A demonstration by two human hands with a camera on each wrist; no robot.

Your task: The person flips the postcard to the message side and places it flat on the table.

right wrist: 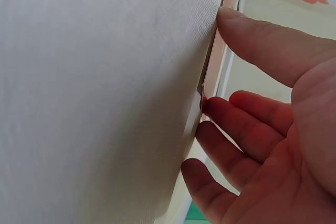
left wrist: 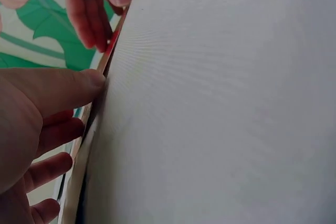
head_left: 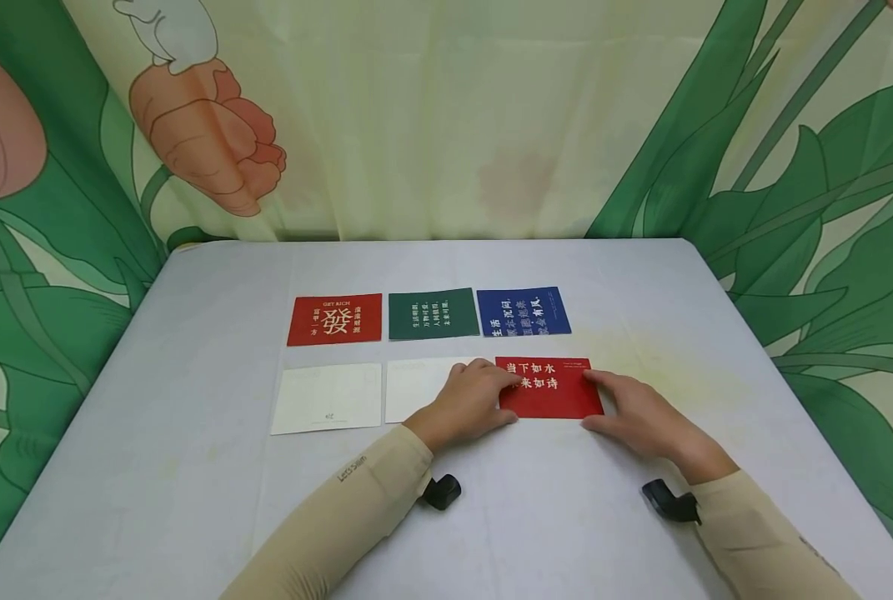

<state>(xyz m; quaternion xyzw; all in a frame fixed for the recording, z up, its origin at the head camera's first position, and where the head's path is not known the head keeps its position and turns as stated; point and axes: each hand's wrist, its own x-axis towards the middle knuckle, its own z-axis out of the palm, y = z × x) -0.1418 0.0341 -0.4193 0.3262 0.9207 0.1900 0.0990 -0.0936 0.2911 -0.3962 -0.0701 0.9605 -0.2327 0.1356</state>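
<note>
A red card (head_left: 559, 398) with white Chinese characters lies at the right end of the front row on the table. My left hand (head_left: 469, 400) reaches over its left end, fingers across the printed side and thumb by the lower left corner. At the opposite end, my right hand (head_left: 644, 412) touches the right edge, its thumb close to the lower corner. Both wrist views show the fingers spread and relaxed, the right hand's fingertips (right wrist: 210, 106) low at the tabletop. Partly covered by my left hand is a white card (head_left: 419, 387) beside the red one.
Another white card (head_left: 326, 400) with a small mark lies at the front left. Behind stand in a row a red card with a large character (head_left: 335, 320), a green card (head_left: 433, 314) and a blue card (head_left: 524, 312). A printed curtain (head_left: 431, 125) hangs behind the white table (head_left: 153, 467).
</note>
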